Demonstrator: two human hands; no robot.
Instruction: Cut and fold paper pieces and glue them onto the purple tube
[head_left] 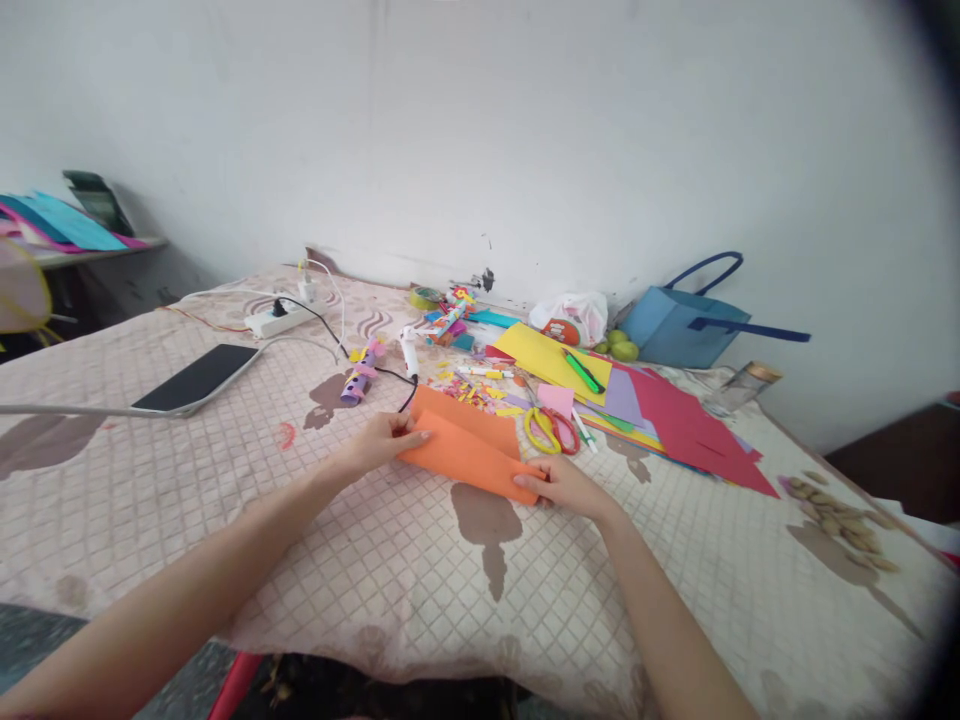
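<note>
An orange paper sheet (466,446), folded over on itself, lies on the patterned tablecloth (375,540) in front of me. My left hand (384,440) presses its fingers on the sheet's left end. My right hand (561,484) pinches the sheet's near right corner. Yellow and red scissors (551,430) lie just beyond my right hand, untouched. A white glue gun (409,352) with a black cord rests behind the sheet, beside a purple paper roll craft (358,377).
Coloured paper sheets (660,410), markers and small scraps (472,385) spread at the right back. A blue bag (686,325), a plastic bag and green fruits stand by the wall. A phone (196,378) and a power strip (276,318) lie at the left.
</note>
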